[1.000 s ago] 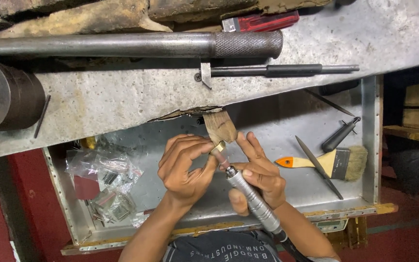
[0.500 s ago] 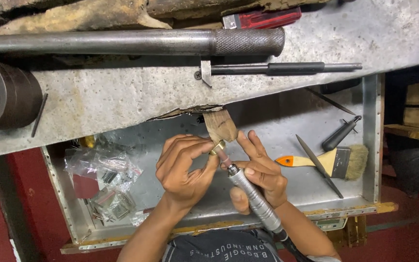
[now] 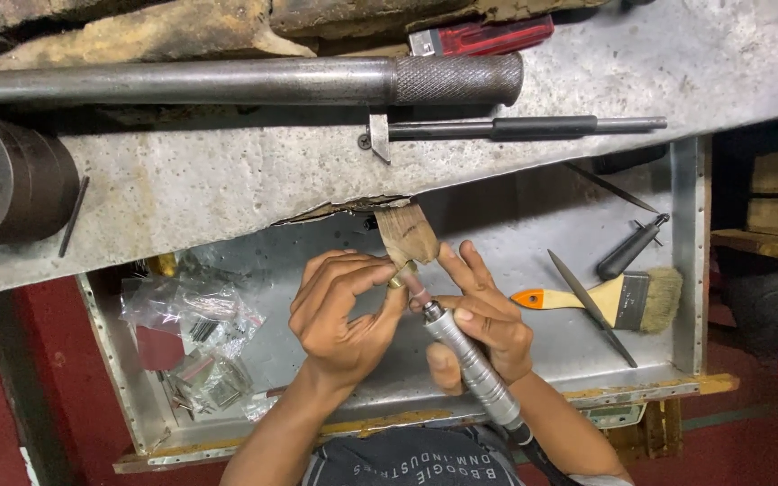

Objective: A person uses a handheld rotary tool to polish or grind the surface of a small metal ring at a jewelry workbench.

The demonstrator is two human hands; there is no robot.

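Observation:
My left hand [image 3: 344, 310] pinches a small gold ring [image 3: 399, 277] against the wooden bench peg [image 3: 405, 234] that sticks out from the bench edge. My right hand [image 3: 483, 319] grips a silver rotary handpiece [image 3: 470, 364], its thin bit touching the ring. The handpiece cable runs down towards my body. Both hands hover over the open metal drawer [image 3: 533, 234].
In the drawer lie a paintbrush with an orange handle [image 3: 623, 297], a flat file [image 3: 592, 308], a black-handled tool [image 3: 628, 247] and clear plastic bags [image 3: 195, 328]. On the benchtop rest a long steel mandrel [image 3: 227, 81], a dark rod tool [image 3: 515, 128], a round steel block [image 3: 6, 175] and a red tool [image 3: 483, 38].

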